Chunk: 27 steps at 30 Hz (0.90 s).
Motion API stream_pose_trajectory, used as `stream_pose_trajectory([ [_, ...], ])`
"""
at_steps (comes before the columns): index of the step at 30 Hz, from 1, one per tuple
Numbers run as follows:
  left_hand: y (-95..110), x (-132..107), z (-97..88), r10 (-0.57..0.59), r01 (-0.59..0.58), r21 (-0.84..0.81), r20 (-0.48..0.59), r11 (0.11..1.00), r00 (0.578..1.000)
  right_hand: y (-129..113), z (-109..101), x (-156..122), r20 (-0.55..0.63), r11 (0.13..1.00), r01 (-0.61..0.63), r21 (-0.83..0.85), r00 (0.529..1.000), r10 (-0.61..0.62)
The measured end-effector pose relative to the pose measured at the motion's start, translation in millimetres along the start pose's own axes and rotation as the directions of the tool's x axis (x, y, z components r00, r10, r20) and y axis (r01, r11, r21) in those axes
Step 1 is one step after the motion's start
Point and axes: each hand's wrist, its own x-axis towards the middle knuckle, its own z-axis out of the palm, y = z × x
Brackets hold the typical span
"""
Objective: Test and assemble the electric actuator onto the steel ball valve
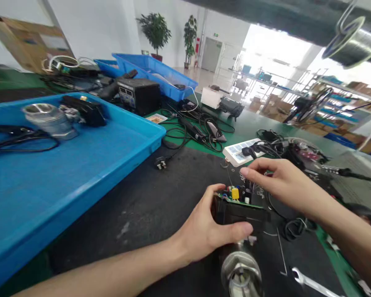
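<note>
My left hand (204, 227) is wrapped round a black housing (243, 214), its thumb on the near side and its fingers at the far left edge. A green circuit board (254, 205) with a yellow component (235, 193) sits on top of the housing. Below it, a round metal fitting with a hex collar (241, 268) faces me. My right hand (275, 177) is just above the board's right end, with thumb and fingertips pinched together. A dark upright part stands beneath those fingertips; whether they hold it is unclear.
A large blue tray (111, 181) with metal fittings is at left. Behind lie a white power strip (235, 154), tangled cables and a black power unit (139, 95). A wrench (312, 282) and a hex key (281, 251) lie at right. A wire spool (352, 45) hangs above.
</note>
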Motion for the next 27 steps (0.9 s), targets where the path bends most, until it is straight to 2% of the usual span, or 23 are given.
stream_pose_trajectory([
  [4, 1.2, 0.2, 2.0, 0.017, -0.017, -0.03, 0.01, 0.999, 1.0, -1.5, -3.6, -8.6, 0.171, 0.999, -0.013, 0.035, 0.985, 0.007],
  [7, 2.2, -0.6, 1.8, 0.011, -0.01, -0.022, 0.036, 1.0, 0.999, -4.1, -6.8, -9.0, 0.238, 0.995, -0.036, 0.093, 0.971, 0.013],
  [14, 5.0, -1.5, 0.7, 0.021, -0.02, -0.011, 0.06, 1.0, 0.998, -9.7, -9.3, -1.0, 0.302, 0.98, -0.139, 0.141, 0.949, 0.091],
  [21, 4.2, -1.1, 0.6, 0.022, -0.02, -0.034, 0.065, 0.999, 0.998, -10.2, -14.2, 2.5, 0.35, 0.99, -0.088, 0.108, 0.936, 0.045],
  [27, 0.2, 0.4, 0.8, 0.036, -0.032, -0.047, 0.077, 0.998, 0.996, -9.5, -18.3, 2.4, 0.43, 0.988, -0.06, 0.14, 0.903, -0.006],
])
